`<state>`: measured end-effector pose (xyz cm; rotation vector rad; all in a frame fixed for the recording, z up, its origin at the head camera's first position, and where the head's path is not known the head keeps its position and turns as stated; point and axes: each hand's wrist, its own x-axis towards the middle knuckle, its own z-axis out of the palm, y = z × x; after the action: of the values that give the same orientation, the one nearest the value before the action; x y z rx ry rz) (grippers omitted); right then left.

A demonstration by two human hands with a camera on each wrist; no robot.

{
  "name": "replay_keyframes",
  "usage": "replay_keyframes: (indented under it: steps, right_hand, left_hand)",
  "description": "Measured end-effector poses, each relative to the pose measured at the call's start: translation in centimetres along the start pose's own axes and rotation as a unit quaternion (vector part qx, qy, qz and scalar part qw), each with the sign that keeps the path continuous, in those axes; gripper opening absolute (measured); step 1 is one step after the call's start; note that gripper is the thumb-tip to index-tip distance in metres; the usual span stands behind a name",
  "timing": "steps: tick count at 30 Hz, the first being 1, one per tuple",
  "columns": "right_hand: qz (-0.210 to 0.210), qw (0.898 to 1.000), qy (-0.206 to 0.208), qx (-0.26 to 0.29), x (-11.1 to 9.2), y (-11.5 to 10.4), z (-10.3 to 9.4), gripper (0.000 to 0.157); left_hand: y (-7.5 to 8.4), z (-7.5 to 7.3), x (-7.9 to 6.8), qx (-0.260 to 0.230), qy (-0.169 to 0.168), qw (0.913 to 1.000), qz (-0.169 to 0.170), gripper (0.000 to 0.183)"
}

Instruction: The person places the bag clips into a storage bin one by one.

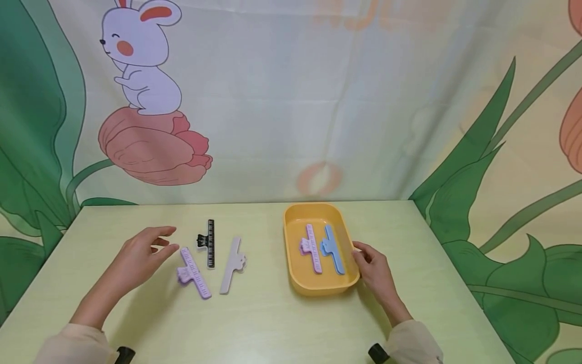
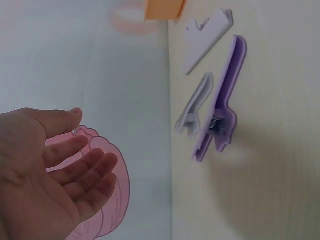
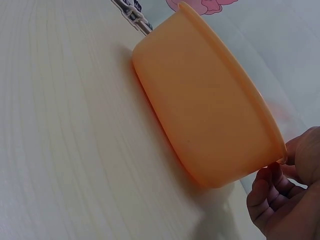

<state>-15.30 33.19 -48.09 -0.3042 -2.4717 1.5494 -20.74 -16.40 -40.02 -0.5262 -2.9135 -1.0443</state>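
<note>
My left hand point(image 1: 143, 255) hovers over the table's left side with loosely bent fingers and nothing in them. Nearest to it lies a purple ruler clip point(image 1: 194, 273), also seen in the left wrist view as a purple clip point(image 2: 222, 100) with a spring. Beyond are a black clip point(image 1: 211, 245) with piano-key marks and a pale grey clip point(image 1: 231, 265). On the right, my right hand point(image 1: 375, 275) pinches the rim of a yellow tray point(image 1: 320, 289) between thumb and fingers. Inside the tray lie a purple clip point(image 1: 312, 247) and a blue clip point(image 1: 334, 250).
A pale wooden-looking table point(image 1: 254, 328) carries everything. Behind it hangs a printed cloth point(image 1: 273, 101) with a rabbit, a pink flower and green leaves, meeting the table's far edge. Light sleeves and black wrist straps show at the bottom.
</note>
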Motion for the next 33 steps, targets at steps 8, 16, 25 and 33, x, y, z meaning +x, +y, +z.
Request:
replay_keyframes:
  steps: [8,16,25,33]
  right_hand:
    - [-0.001,1.0,-0.002,-0.003,0.0,-0.1,0.0,0.032]
    - [-0.003,1.0,-0.001,0.0,0.1,0.1,0.0,0.032]
    - [-0.004,1.0,0.002,0.004,0.0,0.1,0.0,0.031]
    - [-0.005,1.0,0.001,0.005,0.0,0.3,0.0,0.031]
  left_hand:
    - [-1.3,1.2,-0.4,0.003,-0.015,0.9998,-0.013,0.049]
    - [-2.8,2.6,-1.0,0.001,-0.031,0.9993,-0.02,0.05]
    - [-3.5,4.2,-1.2,-0.009,-0.064,0.9962,-0.059,0.053]
    - [-3.9,5.4,-1.3,-0.012,-0.068,0.9948,-0.075,0.054]
